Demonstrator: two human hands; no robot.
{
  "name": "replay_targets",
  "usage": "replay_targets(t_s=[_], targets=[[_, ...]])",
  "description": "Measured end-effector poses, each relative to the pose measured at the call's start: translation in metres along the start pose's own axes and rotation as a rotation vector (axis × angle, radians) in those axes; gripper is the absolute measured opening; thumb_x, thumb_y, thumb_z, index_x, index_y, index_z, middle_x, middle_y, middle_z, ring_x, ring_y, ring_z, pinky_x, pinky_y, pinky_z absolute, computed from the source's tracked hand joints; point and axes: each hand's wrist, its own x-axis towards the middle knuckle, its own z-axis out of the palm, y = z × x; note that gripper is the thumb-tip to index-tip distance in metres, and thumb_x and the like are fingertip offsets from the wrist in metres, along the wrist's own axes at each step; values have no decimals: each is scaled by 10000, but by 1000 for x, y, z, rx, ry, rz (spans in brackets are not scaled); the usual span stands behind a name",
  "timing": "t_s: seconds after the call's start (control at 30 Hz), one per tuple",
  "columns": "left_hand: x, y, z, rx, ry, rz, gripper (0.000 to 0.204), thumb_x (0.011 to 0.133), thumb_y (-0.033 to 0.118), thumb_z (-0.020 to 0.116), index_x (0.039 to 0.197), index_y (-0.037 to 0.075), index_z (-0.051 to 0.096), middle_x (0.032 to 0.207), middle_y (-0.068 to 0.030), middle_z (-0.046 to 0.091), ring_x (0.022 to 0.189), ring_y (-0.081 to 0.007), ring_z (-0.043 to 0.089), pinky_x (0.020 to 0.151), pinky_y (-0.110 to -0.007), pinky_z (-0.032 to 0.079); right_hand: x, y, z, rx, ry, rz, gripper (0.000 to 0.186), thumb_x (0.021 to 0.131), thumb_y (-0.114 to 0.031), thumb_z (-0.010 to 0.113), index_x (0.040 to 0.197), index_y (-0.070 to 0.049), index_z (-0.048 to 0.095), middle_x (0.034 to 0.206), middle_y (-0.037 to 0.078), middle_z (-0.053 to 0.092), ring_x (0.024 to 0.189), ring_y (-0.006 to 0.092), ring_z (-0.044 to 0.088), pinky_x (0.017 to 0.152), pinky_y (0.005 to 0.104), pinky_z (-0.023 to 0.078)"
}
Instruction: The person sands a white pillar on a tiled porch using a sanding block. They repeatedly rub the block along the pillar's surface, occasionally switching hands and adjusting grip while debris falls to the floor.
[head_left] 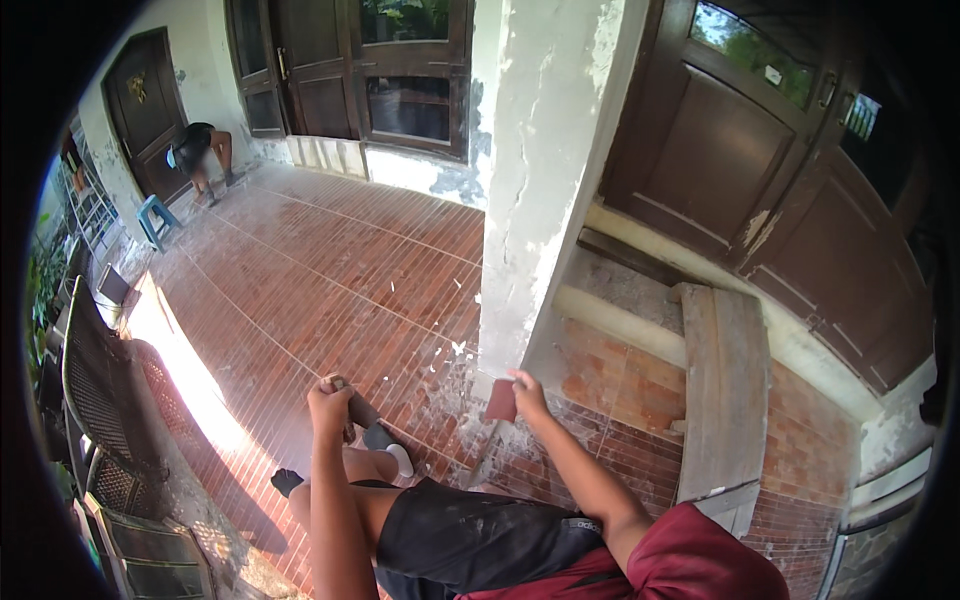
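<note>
My right hand (531,394) pinches a small reddish-brown piece of sandpaper (501,400), close to the foot of a peeling white pillar (530,150). Further left, my left hand (328,402) is closed above my knee, its fingers curled. A dark flat piece (363,408) shows just beside that hand; whether the fingers hold it I cannot tell. Below the sandpaper a long, narrow greyish thing (487,452) lies at the pillar's base, its kind unclear. White paint flakes (459,348) and dust are scattered on the red tiled floor (310,260) around the pillar.
A wooden bench (724,390) stands to the right, before steps and brown double doors (720,150). At the far left a person (195,155) bends down near a blue stool (157,220). Woven chairs (105,380) line the left edge.
</note>
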Motion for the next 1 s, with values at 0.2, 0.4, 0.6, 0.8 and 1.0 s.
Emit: replay_targets(t_s=[0.2, 0.4, 0.6, 0.8, 1.0], targets=[[6, 18, 58, 311, -118, -136, 261, 634, 87, 722, 867, -7, 652, 773, -88, 649, 726, -192, 619, 656, -341, 507, -28, 41, 39, -266, -266, -89, 218, 930, -182, 550, 1023, -52, 697, 945, 91, 707, 847, 154, 630, 798, 316, 486], [19, -4, 77, 384, -166, -107, 270, 639, 147, 710, 809, -53, 646, 744, -190, 668, 714, -268, 668, 659, -383, 515, -9, 15, 24, 83, -270, 237, 391, 850, -211, 697, 1184, -22, 625, 875, 84, 678, 736, 119, 603, 644, 254, 486], [33, -3, 85, 364, -107, -105, 261, 660, 163, 677, 812, -46, 639, 772, -233, 664, 765, -333, 678, 694, -412, 514, 21, -35, -14, 172, 233, -204, 617, 808, 8, 645, 1379, 38, 415, 911, 72, 617, 672, 78, 542, 552, 231, 451], [34, 9, 97, 445, -144, -92, 255, 656, 169, 679, 789, -44, 635, 766, -228, 663, 772, -326, 678, 709, -407, 511, 70, -123, -61, -32, 628, -470, 171, 869, -66, 558, 963, 70, 517, 656, 63, 536, 597, 158, 480, 590, 330, 436], [32, -1, 96, 404, -182, -116, 278, 651, 180, 691, 794, -52, 636, 745, -217, 661, 752, -297, 681, 686, -393, 513, 107, -172, -40, 33, 590, -647, 273, 916, -81, 478, 1143, 46, 559, 953, 233, 657, 926, 320, 644, 812, 382, 478]])
